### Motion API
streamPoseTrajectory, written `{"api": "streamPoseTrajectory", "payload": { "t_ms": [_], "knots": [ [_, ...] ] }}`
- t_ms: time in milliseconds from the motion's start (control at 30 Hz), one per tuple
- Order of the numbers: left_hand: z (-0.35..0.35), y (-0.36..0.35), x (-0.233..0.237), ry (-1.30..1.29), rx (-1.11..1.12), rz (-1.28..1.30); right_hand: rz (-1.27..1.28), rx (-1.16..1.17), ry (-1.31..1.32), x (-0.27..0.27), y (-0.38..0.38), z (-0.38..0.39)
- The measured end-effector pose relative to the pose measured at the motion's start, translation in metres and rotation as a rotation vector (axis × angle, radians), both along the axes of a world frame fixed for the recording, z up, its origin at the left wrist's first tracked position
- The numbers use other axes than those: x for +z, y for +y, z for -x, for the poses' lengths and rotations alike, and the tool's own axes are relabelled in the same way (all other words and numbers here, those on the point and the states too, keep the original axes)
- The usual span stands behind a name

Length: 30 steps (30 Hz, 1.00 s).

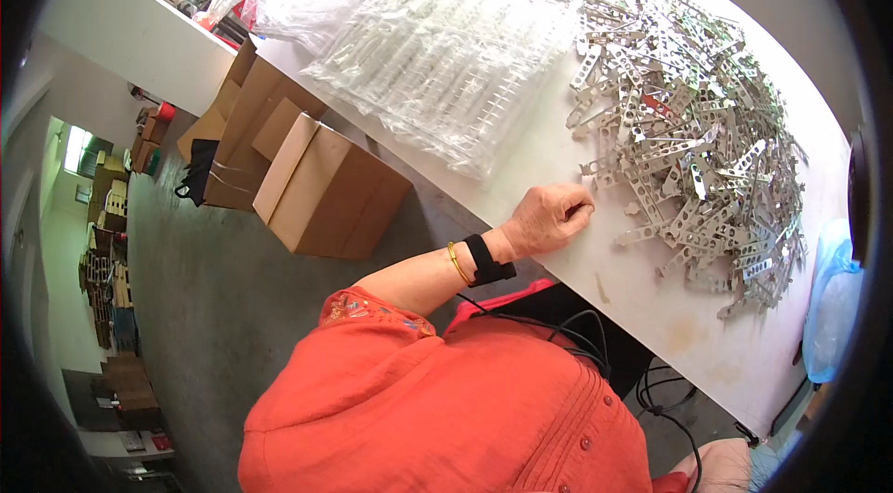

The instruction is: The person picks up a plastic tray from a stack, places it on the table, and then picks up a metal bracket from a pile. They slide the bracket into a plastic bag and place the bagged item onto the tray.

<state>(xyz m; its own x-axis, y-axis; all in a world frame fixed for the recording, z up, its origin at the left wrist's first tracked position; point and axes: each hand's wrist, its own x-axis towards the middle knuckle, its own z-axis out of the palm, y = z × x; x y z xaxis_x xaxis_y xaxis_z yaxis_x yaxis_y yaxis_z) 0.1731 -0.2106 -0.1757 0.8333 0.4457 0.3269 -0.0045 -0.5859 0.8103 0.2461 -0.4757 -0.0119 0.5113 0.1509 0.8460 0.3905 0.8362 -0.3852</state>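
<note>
My left hand rests at the near edge of the white table, its fingers curled into a loose fist with nothing showing in them. A black strap and a gold bangle are around that wrist. Just beyond the knuckles lies a large heap of perforated metal strips, with a red piece among them. Of my right arm only a bit of skin shows at the lower right; the right hand is out of view.
Clear plastic trays in plastic wrap lie on the table, left of the heap. Cardboard boxes stand on the floor beside it. Black cables hang below the edge. A blue plastic bag is at the far right.
</note>
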Motion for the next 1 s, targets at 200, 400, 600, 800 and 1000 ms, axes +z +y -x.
{"api": "streamPoseTrajectory", "payload": {
  "t_ms": [200,400,600,800,1000],
  "knots": [
    [0.0,0.002,0.0,-0.006,-0.008,-0.021,-0.043,0.066,0.056,0.003,0.009,0.003],
    [0.0,0.001,0.0,0.001,0.001,-0.017,-0.077,0.111,0.11,0.006,0.014,0.008],
    [0.0,0.002,-0.002,-0.016,0.0,-0.068,-0.083,0.094,0.01,0.032,0.011,-0.008],
    [0.003,0.0,0.007,0.042,-0.001,0.035,-0.111,-0.004,-0.131,0.073,-0.005,-0.011],
    [0.003,-0.001,0.009,0.026,-0.027,0.037,-0.138,-0.425,-0.187,0.089,-0.034,0.006]
  ]
}}
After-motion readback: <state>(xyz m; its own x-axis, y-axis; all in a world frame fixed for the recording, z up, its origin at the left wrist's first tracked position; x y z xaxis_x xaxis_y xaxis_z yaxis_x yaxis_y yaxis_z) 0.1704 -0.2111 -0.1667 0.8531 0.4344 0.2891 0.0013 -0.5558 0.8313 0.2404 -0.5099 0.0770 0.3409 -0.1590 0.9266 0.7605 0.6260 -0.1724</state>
